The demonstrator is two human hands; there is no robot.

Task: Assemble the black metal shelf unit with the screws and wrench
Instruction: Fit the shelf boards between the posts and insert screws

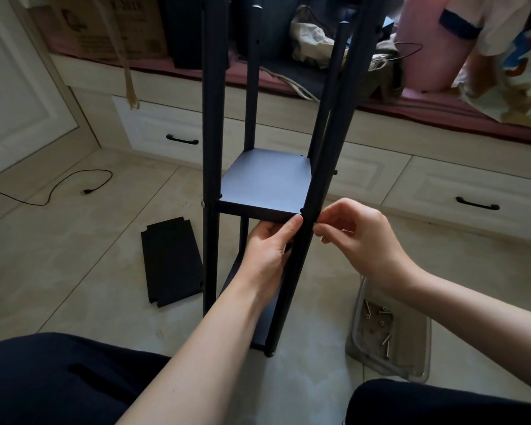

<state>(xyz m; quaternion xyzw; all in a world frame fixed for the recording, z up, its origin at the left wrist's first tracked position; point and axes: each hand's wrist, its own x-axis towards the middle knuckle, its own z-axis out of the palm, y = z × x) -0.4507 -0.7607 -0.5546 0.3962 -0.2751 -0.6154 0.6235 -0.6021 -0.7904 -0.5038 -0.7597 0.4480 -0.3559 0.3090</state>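
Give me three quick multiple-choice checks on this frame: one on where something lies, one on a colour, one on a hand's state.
1. Where does the loose shelf panel lie?
A. On the floor left of the shelf unit
B. Inside the plastic tray
C. On the bench cushion

2. What colour are the drawer handles?
A. White
B. Black
C. Gold

3. What is the left hand doing?
A. Lying flat on the floor
B. Lifting a screw from the tray
C. Gripping the shelf unit just under the middle shelf

Answers: 1 A, the panel lies flat on the tiles beside the left post. 2 B, both handles are dark against pale drawer fronts. 3 C, its thumb presses the front right post below the shelf corner.
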